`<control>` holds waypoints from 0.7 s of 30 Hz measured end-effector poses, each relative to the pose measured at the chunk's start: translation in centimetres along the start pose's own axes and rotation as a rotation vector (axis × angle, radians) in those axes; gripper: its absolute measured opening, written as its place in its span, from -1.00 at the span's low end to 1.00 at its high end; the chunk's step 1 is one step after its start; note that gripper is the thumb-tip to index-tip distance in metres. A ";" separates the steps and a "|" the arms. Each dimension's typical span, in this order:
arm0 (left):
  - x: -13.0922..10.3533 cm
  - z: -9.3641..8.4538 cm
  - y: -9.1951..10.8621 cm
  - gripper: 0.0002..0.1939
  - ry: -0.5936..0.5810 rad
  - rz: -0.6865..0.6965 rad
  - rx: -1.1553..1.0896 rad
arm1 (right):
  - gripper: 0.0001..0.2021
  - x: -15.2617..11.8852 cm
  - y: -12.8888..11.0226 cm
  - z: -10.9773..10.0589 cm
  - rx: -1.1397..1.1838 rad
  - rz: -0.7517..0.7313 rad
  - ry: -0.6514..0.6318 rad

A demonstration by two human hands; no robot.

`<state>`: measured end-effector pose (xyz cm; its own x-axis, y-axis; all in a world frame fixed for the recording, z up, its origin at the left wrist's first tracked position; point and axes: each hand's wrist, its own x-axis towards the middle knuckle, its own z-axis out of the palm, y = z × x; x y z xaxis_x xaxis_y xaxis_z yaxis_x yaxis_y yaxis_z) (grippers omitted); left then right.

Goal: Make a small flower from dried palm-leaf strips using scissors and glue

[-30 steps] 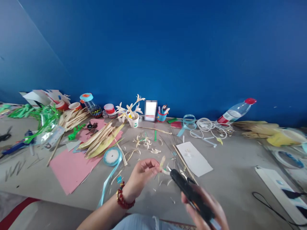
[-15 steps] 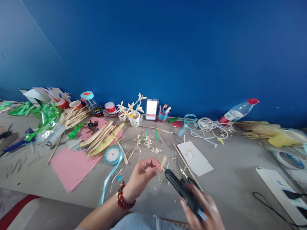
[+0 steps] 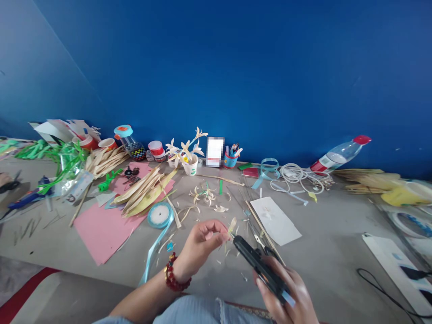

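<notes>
My left hand (image 3: 205,243), with a red bead bracelet at the wrist, pinches a small pale petal piece (image 3: 232,226) between thumb and fingers. My right hand (image 3: 286,288) is wrapped round a black glue gun (image 3: 258,265), whose tip points up and left, close beside the petal. Whether the tip touches it cannot be made out. Beyond my hands lie loose pale petals (image 3: 221,209) and a small flower (image 3: 204,194). A white cup (image 3: 191,167) of pale flowers stands at the back. Scissors (image 3: 259,240) lie behind the glue gun.
Blue ribbon roll (image 3: 159,215), pink paper (image 3: 104,231) and dried husks (image 3: 145,193) lie to the left. A white sheet (image 3: 275,220), coiled white cable (image 3: 293,176), leaning bottle (image 3: 340,155) and power strip (image 3: 394,270) are to the right. Another person's hand (image 3: 5,180) shows at the far left edge.
The view has shifted slightly. The glue gun's tip sits slightly higher in the view; my left hand keeps its pinch on the petal.
</notes>
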<state>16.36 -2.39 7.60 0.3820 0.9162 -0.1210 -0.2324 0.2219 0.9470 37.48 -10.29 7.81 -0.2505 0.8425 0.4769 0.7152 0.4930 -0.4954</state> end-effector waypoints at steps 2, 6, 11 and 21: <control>-0.1 0.0 0.0 -0.81 -0.002 0.003 0.008 | -0.78 0.1 0.0 0.0 0.005 -0.002 -0.015; -0.2 -0.1 -0.2 -0.80 -0.010 0.000 0.010 | -0.79 0.2 -0.1 0.0 0.020 0.010 -0.036; -0.1 -0.1 -0.1 -0.81 -0.012 0.005 0.016 | -0.80 0.1 -0.1 -0.1 -0.009 -0.004 -0.019; 0.0 0.0 0.3 -0.78 -0.008 0.007 0.053 | -0.82 0.2 -0.1 -0.2 -0.017 -0.014 -0.007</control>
<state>16.30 -2.32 7.88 0.3878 0.9148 -0.1126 -0.1869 0.1977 0.9623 37.48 -10.23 8.06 -0.2646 0.8373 0.4785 0.7228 0.5006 -0.4763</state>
